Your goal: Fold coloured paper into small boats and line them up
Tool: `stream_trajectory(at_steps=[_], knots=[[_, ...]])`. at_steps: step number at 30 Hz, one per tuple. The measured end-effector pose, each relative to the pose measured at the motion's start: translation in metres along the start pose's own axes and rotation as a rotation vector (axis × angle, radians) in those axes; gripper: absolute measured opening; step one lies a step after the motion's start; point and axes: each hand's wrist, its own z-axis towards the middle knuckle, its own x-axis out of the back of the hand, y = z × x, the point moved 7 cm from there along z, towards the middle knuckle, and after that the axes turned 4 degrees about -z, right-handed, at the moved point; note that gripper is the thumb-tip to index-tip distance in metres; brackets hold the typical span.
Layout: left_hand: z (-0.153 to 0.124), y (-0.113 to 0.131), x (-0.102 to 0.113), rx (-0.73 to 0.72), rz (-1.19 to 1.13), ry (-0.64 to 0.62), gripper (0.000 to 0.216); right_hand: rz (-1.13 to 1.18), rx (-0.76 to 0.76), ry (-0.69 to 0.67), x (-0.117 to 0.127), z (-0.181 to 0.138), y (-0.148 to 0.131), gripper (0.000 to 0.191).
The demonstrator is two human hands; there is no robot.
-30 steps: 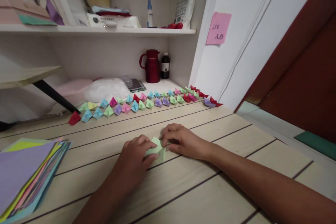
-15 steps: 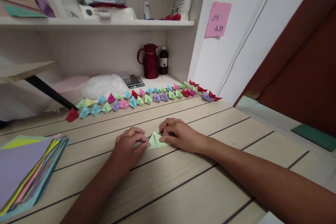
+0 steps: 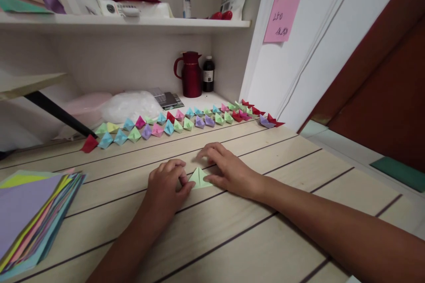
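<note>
A light green paper (image 3: 199,178), folded into a triangle with a crease down its middle, lies on the wooden table between my hands. My left hand (image 3: 168,181) has its fingers curled, with thumb and fingertips at the paper's left corner. On the other side, my right hand (image 3: 226,170) rests its thumb on the right corner. Its other fingers are raised and spread away from the thumb, a little blurred. Beyond my hands stand rows of small folded paper boats (image 3: 169,128) in several colours.
A stack of coloured paper sheets (image 3: 29,212) lies at the left. A cabinet shelf (image 3: 133,26) rises behind the boats, with a red thermos jug (image 3: 191,75), a dark bottle (image 3: 208,75) and a white plastic bag (image 3: 131,107) beneath. A pink note (image 3: 282,18) sticks to the wall.
My right hand's fingers have lifted and spread from the paper, its thumb staying at the corner. My left thumb has slid slightly right along the paper's edge. The view has shifted a little.
</note>
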Motion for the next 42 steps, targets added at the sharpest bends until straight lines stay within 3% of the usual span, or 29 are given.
stream_trajectory(at_steps=[5,10,13,17,26,30,35,42], knots=[[-0.002,-0.001,0.0,-0.003,0.022,0.006,0.013,-0.09,0.115,-0.03,-0.006,0.0,-0.007,0.017],[-0.008,0.013,0.002,-0.222,-0.049,0.02,0.017,-0.096,0.092,-0.046,-0.009,0.0,-0.002,0.013],[-0.012,0.024,0.002,-0.356,0.023,0.036,0.021,-0.094,0.088,-0.052,-0.009,0.001,0.0,0.011],[-0.016,0.033,-0.003,-0.466,0.145,-0.073,0.019,-0.098,0.079,-0.07,-0.01,0.001,-0.001,0.01],[-0.02,0.035,-0.003,-0.534,0.275,-0.147,0.025,0.029,0.093,-0.174,0.001,0.001,0.013,0.016],[-0.022,0.039,-0.001,-0.564,0.286,-0.112,0.024,0.185,-0.019,-0.179,0.001,0.006,0.025,0.026],[-0.024,0.039,0.009,-0.519,0.226,-0.051,0.024,-0.009,-0.154,-0.137,-0.01,0.01,0.022,0.046],[-0.021,0.043,0.01,-0.485,0.191,-0.078,0.02,0.073,-0.249,-0.122,-0.015,0.016,0.024,0.019]])
